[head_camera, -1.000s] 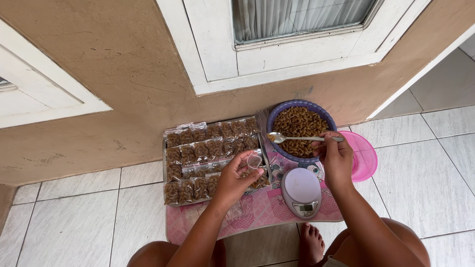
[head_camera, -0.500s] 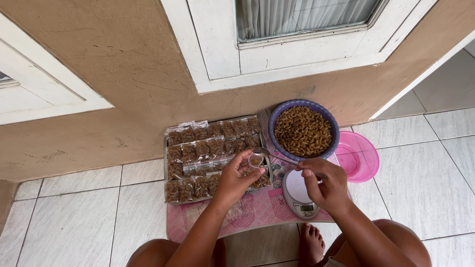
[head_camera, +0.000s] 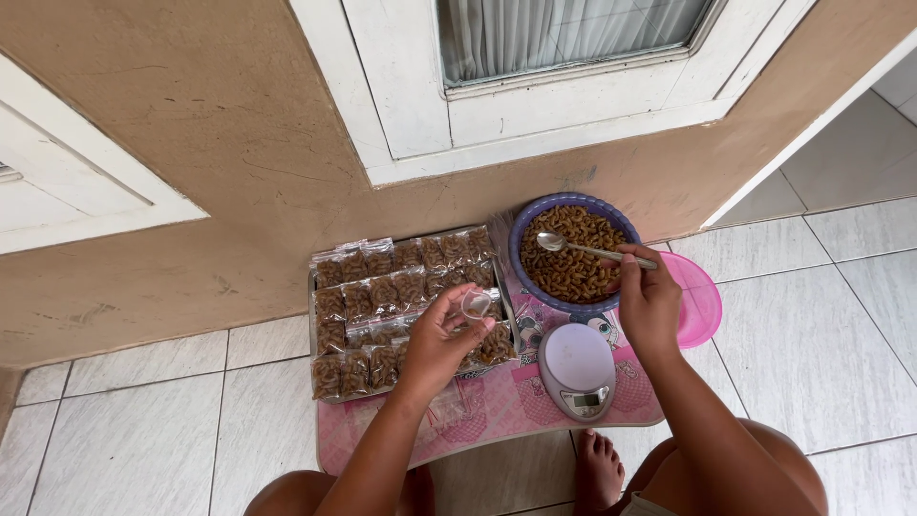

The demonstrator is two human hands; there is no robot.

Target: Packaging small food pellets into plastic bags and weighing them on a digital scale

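Spoon (head_camera: 573, 247) sits pinched in the right hand (head_camera: 648, 304), its bowl over the snack-filled purple bowl (head_camera: 521, 239) just ahead. The left hand (head_camera: 441, 336) holds a small clear bag (head_camera: 477, 305) open beside the tray of packed bags (head_camera: 330, 315). Scooping seems underway; next the spoon likely needs steady carrying leftward to the bag's mouth.

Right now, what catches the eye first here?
The purple bowl of brown snacks by the wall, with the right hand holding a spoon over it. Left of it, a tray packed with small filled bags; the left hand holds an open clear bag above them.
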